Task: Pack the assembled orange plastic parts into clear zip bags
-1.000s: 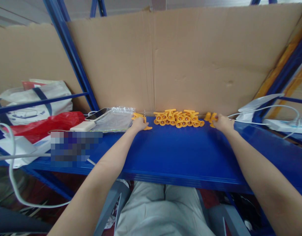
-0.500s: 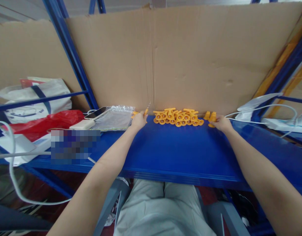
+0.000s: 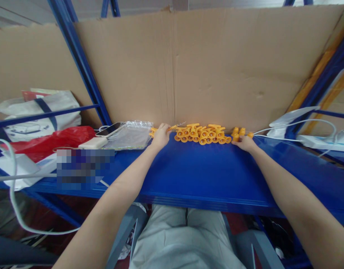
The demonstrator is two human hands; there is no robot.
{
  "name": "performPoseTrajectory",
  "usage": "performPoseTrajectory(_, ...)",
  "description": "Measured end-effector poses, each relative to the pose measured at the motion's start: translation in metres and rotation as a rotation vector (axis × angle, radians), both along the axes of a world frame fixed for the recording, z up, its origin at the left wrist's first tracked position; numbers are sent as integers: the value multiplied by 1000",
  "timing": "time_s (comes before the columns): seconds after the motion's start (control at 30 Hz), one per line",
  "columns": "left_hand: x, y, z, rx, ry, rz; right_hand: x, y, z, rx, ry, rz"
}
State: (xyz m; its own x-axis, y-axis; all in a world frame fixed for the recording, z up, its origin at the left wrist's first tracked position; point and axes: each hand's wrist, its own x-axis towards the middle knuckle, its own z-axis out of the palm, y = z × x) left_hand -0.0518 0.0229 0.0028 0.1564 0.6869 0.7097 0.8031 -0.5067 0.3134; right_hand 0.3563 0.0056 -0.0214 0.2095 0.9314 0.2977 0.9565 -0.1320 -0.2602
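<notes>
From where I stand, most orange pieces already lie gathered on the tabletop; a few remain apart. The left hand has its grip closed round a spiral-tipped piece beside them; the right hand touches separate orange cones, grip unclear.

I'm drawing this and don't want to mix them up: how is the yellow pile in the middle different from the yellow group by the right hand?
The middle pile has many pieces; the right group shows only a few.
The middle pile turns round open ends toward the person; the right group shows none.
The middle pile's pieces lie stacked; the right group's look upright, partly hidden.
Both are yellow and sit on the blue shelf.
</notes>
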Motion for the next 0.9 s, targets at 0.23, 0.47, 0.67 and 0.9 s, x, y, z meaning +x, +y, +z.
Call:
performPoseTrajectory(0.23,14,-3,-12,8,143,-199,-24,-14,25,16,-93,-117)
performPoseTrajectory(0.47,28,-13,-19,-47,242,-341,-47,-17,36,246,7,88)
performPoseTrajectory(0.67,30,-16,-18,-82,286,-354,-84,-21,29,287,-37,425)
performPoseTrajectory(0.9,31,-18,-15,-116,287,-373,-113,-36,29,312,-171,530)
